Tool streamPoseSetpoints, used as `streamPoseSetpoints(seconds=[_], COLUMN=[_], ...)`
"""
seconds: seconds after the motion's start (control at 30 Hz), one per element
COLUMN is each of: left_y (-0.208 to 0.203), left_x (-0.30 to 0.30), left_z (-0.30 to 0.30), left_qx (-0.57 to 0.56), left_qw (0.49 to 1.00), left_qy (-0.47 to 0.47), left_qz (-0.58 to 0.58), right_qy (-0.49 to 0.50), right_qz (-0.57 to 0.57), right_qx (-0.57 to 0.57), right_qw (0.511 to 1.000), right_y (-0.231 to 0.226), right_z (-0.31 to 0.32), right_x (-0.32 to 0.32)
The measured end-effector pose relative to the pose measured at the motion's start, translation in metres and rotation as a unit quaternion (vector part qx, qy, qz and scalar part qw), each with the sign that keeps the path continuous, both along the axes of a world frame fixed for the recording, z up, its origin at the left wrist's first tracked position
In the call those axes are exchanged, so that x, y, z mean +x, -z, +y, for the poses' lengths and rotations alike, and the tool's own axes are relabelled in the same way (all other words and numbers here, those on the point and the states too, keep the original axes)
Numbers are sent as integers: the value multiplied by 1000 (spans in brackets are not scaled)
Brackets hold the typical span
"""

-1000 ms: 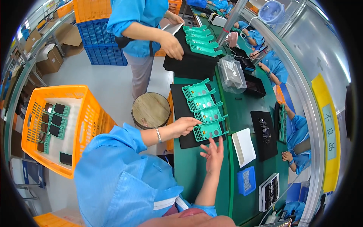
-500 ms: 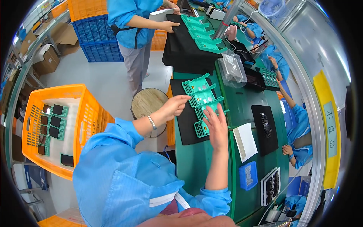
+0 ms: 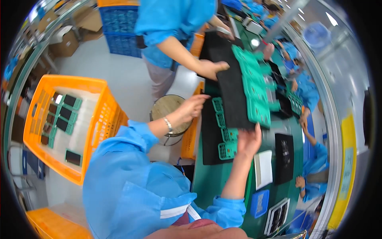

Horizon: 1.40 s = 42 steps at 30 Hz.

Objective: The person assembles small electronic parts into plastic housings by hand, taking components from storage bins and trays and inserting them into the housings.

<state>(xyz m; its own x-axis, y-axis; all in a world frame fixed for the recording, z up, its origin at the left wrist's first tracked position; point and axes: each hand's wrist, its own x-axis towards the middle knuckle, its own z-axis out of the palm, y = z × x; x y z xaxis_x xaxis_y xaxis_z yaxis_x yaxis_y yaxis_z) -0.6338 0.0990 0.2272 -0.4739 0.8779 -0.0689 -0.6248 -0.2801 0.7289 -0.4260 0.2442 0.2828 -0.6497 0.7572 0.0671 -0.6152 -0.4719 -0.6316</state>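
Observation:
A co-worker's hand (image 3: pixel 213 69) grips a black mat (image 3: pixel 232 91) that carries a row of green plastic trays (image 3: pixel 254 89), tilted above the bench. My right hand (image 3: pixel 250 140) is at its near end, thumb up by the last tray and fingers beneath the mat's edge. Under it on the bench lies another black mat (image 3: pixel 210 139) with green grid trays (image 3: pixel 227 150), partly covered by the upper one. My left hand (image 3: pixel 190 110) is closed at the far left corner of this lower mat; what its fingertips pinch is too blurred to make out.
To my left stands an orange crate (image 3: pixel 91 131) holding green trays with dark panels. A round wooden stool (image 3: pixel 169 109) is beyond the bench's left side. On the green bench are a white pad (image 3: pixel 263 169), a blue bin (image 3: pixel 260 203) and a black sheet (image 3: pixel 283 159).
The co-worker has brought the mat with green trays toward me, over the lower mat. My right hand has moved to its near end. My left hand has shifted slightly right.

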Motion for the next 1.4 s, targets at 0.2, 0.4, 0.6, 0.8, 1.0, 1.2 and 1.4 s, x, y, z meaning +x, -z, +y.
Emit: streamPoseSetpoints(seconds=[0.2, 0.4, 0.6, 0.8, 1.0, 1.2, 1.4], left_y=[5, 42, 90, 92, 119, 92, 111], left_x=[14, 22, 84, 83, 95, 110, 196], left_z=[44, 71, 68, 104, 132, 140, 144], left_qx=[44, 22, 50, -42, -247, -215, -104], left_qw=[991, 982, 937, 876, 739, 891, 840], left_qy=[105, 144, 275, 459, 531, 395, 466], left_qz=[-69, -118, -209, -141, 332, 68, -256], right_qy=[80, 217, 318, 392, 378, 455, 526], right_qz=[-58, -103, -117, -159, -380, -479, -717], right_qx=[-5, -3, -60, -100, -160, -125, 93], right_qw=[995, 971, 939, 901, 829, 740, 447], right_y=[12, 70, 135, 183, 178, 168, 139], right_z=[-12, -50, -103, -120, -107, -109, -117], right_x=[75, 138, 265, 314, 344, 319, 298])
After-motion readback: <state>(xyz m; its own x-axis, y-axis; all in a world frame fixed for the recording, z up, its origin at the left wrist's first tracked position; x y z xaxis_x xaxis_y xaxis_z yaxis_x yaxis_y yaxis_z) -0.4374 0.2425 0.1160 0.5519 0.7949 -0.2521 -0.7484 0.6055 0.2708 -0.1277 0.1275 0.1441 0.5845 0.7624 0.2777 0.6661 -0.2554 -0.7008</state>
